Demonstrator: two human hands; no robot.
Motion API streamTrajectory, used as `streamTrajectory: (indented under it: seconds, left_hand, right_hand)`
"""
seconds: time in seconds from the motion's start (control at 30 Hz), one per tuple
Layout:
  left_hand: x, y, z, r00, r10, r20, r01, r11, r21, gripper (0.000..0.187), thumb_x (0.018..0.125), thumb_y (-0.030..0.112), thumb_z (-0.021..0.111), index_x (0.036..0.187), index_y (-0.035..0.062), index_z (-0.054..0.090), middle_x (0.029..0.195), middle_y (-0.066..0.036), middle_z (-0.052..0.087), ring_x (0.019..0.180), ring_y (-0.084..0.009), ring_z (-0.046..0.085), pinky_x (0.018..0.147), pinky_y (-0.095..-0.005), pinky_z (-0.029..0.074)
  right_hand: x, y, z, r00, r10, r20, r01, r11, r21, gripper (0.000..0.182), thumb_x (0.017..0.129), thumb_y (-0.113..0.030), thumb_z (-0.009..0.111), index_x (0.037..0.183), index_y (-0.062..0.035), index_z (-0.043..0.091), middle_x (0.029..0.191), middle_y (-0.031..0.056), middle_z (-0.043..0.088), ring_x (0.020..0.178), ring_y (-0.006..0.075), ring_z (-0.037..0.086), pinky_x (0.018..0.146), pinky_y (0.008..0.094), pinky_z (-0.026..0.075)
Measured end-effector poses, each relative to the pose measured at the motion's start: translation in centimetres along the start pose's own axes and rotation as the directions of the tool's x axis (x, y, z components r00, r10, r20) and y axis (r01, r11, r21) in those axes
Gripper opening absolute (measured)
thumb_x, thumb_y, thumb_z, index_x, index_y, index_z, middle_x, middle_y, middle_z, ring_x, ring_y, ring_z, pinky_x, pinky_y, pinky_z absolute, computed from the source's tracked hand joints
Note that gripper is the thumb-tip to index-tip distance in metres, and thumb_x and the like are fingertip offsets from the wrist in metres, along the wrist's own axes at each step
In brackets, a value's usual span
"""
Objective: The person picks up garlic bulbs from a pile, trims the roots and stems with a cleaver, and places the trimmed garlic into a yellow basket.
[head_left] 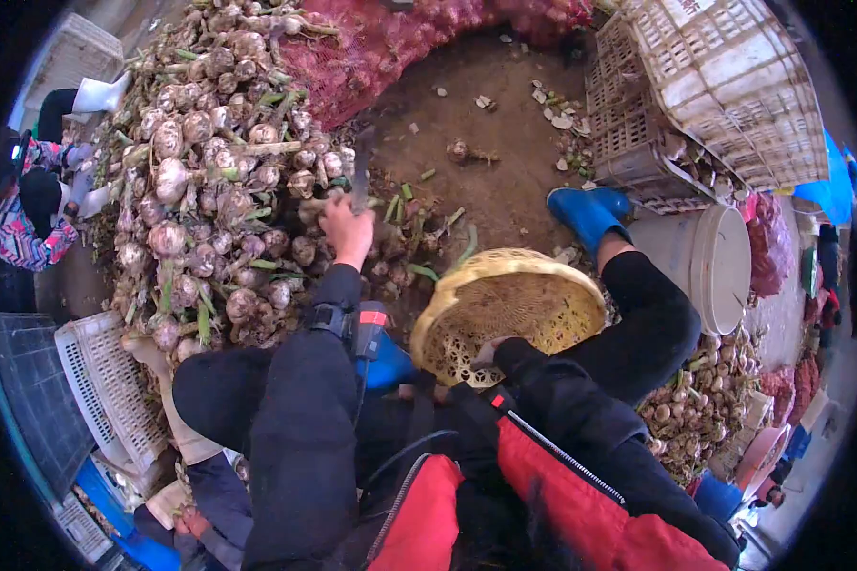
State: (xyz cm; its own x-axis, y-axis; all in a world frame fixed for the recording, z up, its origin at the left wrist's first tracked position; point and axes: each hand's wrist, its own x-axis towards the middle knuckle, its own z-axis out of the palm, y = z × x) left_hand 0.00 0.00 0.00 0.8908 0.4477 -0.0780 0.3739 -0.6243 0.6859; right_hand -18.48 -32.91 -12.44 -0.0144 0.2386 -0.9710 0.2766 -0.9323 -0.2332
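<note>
My left hand (346, 228) is closed around a knife (362, 167), its blade pointing away from me. It is at the right edge of a big heap of garlic bulbs (176, 181) with stems and roots still on. Between my legs a yellow woven basket (509, 271) leans with its opening tilted toward me; I see nothing inside it. My right hand (487, 353) is at the basket's near rim, closed on it, with most of the fingers hidden by the sleeve and shadow.
Cut green stems (414, 224) litter the dirt floor (505, 114). Red mesh sacks (352, 57) lie ahead. Plastic crates (628, 114) and a white bucket (724, 271) stand to the right, with more garlic (700, 419) behind. Other people (43, 200) sit at the left.
</note>
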Motion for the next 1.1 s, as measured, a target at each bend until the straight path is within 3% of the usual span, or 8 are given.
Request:
streamTrajectory:
  seconds: [0.07, 0.2, 0.33, 0.5, 0.63, 0.83, 0.9, 1.1]
  left_hand:
    - [-1.3, 2.6, 1.9, 0.996, -0.011, 0.092, 0.018, 0.997, -0.075, 0.030, 0.067, 0.018, 0.066, 0.093, 0.0035, 0.065, 0.116, -0.014, 0.052, 0.111, -0.0327, 0.047, 0.097, -0.0427, 0.035]
    - [-1.5, 0.8, -0.6, 0.971, 0.112, 0.209, -0.075, 0.981, -0.178, 0.029, 0.067, 0.013, 0.062, 0.093, 0.0012, 0.064, 0.112, -0.019, 0.055, 0.106, -0.0345, 0.053, 0.088, -0.0399, 0.041]
    - [-1.2, 3.0, -4.7, 0.983, 0.044, 0.176, -0.009, 0.981, -0.195, 0.025, 0.067, 0.012, 0.062, 0.089, 0.0010, 0.063, 0.072, -0.018, 0.065, 0.072, -0.0342, 0.064, 0.067, -0.0404, 0.048]
    - [-5.5, 1.1, -3.2, 0.938, -0.206, 0.277, 0.248, 0.961, -0.126, 0.032, 0.066, 0.013, 0.063, 0.093, -0.0032, 0.062, 0.077, -0.019, 0.065, 0.076, -0.0350, 0.063, 0.070, -0.0405, 0.048]
    - [-9.1, -1.0, 1.6, 0.938, -0.147, 0.315, 0.037, 0.943, 0.330, 0.032, 0.069, 0.014, 0.068, 0.095, -0.0030, 0.062, 0.087, -0.024, 0.063, 0.087, -0.0391, 0.061, 0.077, -0.0448, 0.047]
    - [-6.5, 1.4, 4.3, 0.944, 0.037, 0.326, -0.114, 0.969, 0.220, 0.023, 0.072, 0.016, 0.064, 0.087, -0.0018, 0.060, 0.089, -0.024, 0.059, 0.087, -0.0415, 0.057, 0.076, -0.0478, 0.046]
    - [-6.3, 0.9, 7.1, 0.954, 0.087, 0.288, -0.198, 0.903, 0.380, 0.021, 0.072, 0.012, 0.062, 0.088, -0.0006, 0.060, 0.092, -0.022, 0.058, 0.086, -0.0396, 0.057, 0.078, -0.0469, 0.046]
    - [-4.2, 1.8, 6.8, 0.945, -0.072, 0.320, -0.061, 0.920, 0.388, 0.024, 0.071, 0.016, 0.067, 0.088, -0.0006, 0.062, 0.079, -0.022, 0.064, 0.079, -0.0408, 0.061, 0.072, -0.0489, 0.048]
  right_hand:
    - [1.3, 5.1, 1.8, 0.980, 0.142, -0.139, -0.112, 0.972, 0.205, 0.050, 0.074, -0.051, 0.060, 0.109, -0.0150, 0.067, 0.128, 0.0124, 0.054, 0.118, 0.0310, 0.050, 0.097, 0.0406, 0.041]
    - [-13.1, -1.4, -6.9, 0.756, 0.400, -0.518, -0.047, 0.822, 0.567, 0.071, 0.075, -0.046, 0.054, 0.130, -0.0017, 0.044, 0.114, 0.0277, 0.057, 0.111, 0.0354, 0.054, 0.093, 0.0411, 0.042]
    - [-11.1, 0.6, -8.0, 0.752, 0.326, -0.573, -0.021, 0.880, 0.474, 0.076, 0.080, -0.054, 0.047, 0.136, -0.0024, 0.037, 0.134, 0.0263, 0.041, 0.122, 0.0409, 0.043, 0.101, 0.0412, 0.036]
    - [-7.5, 4.3, -6.4, 0.896, 0.257, -0.362, -0.085, 0.900, 0.428, 0.065, 0.082, -0.052, 0.045, 0.130, -0.0072, 0.047, 0.129, 0.0251, 0.048, 0.120, 0.0396, 0.046, 0.101, 0.0419, 0.036]
    - [3.3, 14.2, -2.1, 0.838, 0.179, -0.516, -0.112, 0.981, 0.158, 0.055, 0.085, -0.053, 0.047, 0.117, -0.0096, 0.056, 0.107, 0.0212, 0.062, 0.098, 0.0361, 0.060, 0.086, 0.0416, 0.046]
    - [-9.1, 7.3, -9.1, 0.849, 0.293, -0.440, -0.038, 0.864, 0.502, 0.038, 0.086, -0.025, 0.046, 0.118, -0.0073, 0.055, 0.107, 0.0236, 0.061, 0.103, 0.0389, 0.057, 0.089, 0.0444, 0.046]
    - [-11.7, 4.4, -11.3, 0.539, 0.621, -0.570, 0.009, 0.672, 0.740, 0.045, 0.084, -0.029, 0.052, 0.122, -0.0038, 0.052, 0.110, 0.0222, 0.060, 0.106, 0.0384, 0.056, 0.090, 0.0438, 0.044]
    - [-15.2, -1.3, -15.0, 0.326, 0.350, -0.878, 0.508, 0.718, 0.475, 0.051, 0.082, -0.034, 0.060, 0.121, -0.0018, 0.051, 0.120, 0.0199, 0.054, 0.109, 0.0364, 0.053, 0.092, 0.0405, 0.043]
